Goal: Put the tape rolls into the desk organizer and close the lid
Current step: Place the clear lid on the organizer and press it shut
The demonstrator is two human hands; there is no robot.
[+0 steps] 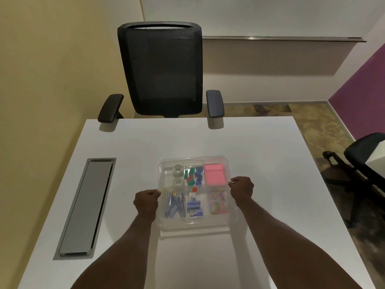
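Observation:
A clear plastic desk organizer [162, 230] sits on the white desk in front of me. A clear lid [233, 213] hovers over it, slightly offset from the base. My left hand [146, 200] pinches the lid's left edge and my right hand [241, 187] pinches its right edge. Through the lid I see two clear tape rolls [178, 171] in the far-left compartment, one behind the other. Other compartments hold a pink sticky note pad [214, 174], coloured clips, blue staplers and paper clips.
A white desk [145, 142] carries a grey cable hatch [87, 207] at the left. A black mesh office chair [162, 67] stands at the far edge. Another black chair [364, 159] is on the floor to the right.

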